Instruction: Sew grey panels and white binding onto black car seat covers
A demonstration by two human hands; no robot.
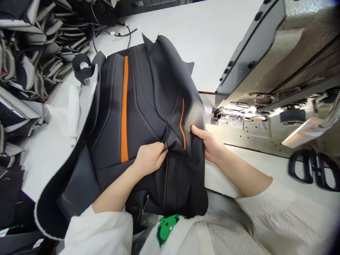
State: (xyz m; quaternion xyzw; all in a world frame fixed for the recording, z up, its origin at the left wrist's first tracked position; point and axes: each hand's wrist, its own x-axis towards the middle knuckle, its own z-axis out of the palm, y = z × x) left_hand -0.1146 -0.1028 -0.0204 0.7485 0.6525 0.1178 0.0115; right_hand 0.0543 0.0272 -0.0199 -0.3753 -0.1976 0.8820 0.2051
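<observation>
A black car seat cover [111, 138] with orange stripes and orange stitching lies spread over the white table in front of me. My left hand [150, 157] pinches a fold of it along the stitched seam near the middle. At its right edge my right hand [209, 141] grips the cover, thumb on top and fingers hidden underneath. Just right of that hand is the needle area of a sewing machine [252, 53], its lamp lit. The cover's left side curls up and shows a pale backing.
Stacks of cut black and grey pieces [50, 46] fill the left side. Black-handled scissors [315, 170] lie at the right. A black cable [119, 34] crosses the back of the white table [212, 21]. A roll of black strip [82, 67] stands by the cover.
</observation>
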